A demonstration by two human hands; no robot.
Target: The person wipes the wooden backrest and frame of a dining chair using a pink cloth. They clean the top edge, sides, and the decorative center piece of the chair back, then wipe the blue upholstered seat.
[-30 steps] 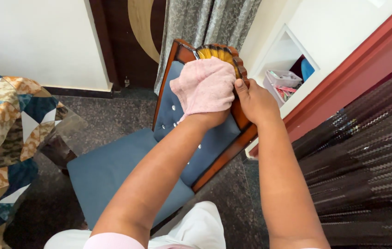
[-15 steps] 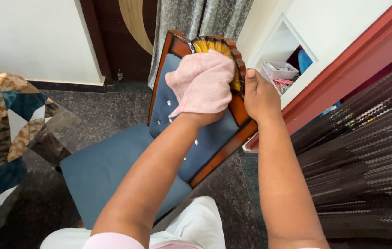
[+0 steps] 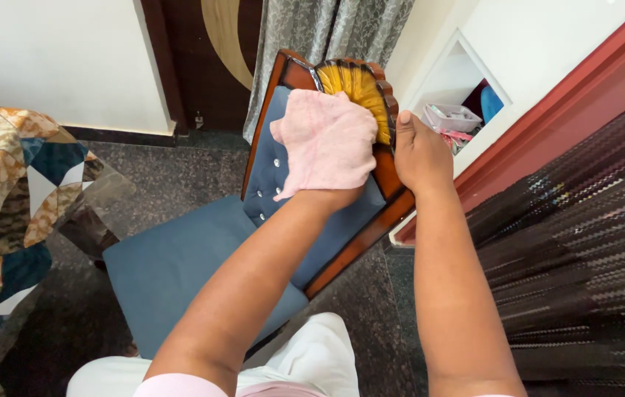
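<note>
A wooden chair [image 3: 360,239] with a blue padded seat and a buttoned blue backrest stands in front of me. Its top rail carries a carved yellow fan-shaped crest [image 3: 360,88]. My left hand [image 3: 331,187] is wrapped in a pink cloth [image 3: 327,143] and presses it against the upper backrest, just below the crest; the hand itself is hidden under the cloth. My right hand [image 3: 423,151] grips the right edge of the chair's top rail, thumb up beside the crest.
A patchwork-covered table [image 3: 3,191] stands at the left. Behind the chair hang a grey curtain [image 3: 320,33] and a dark door. A wall niche [image 3: 459,110] with a small basket lies to the right, next to a dark zigzag-patterned curtain [image 3: 584,250]. The floor is dark granite.
The pink cloth has slid slightly down off the yellow crest, exposing more of it. My right hand has stayed on the top rail's edge, thumb now raised beside the crest.
</note>
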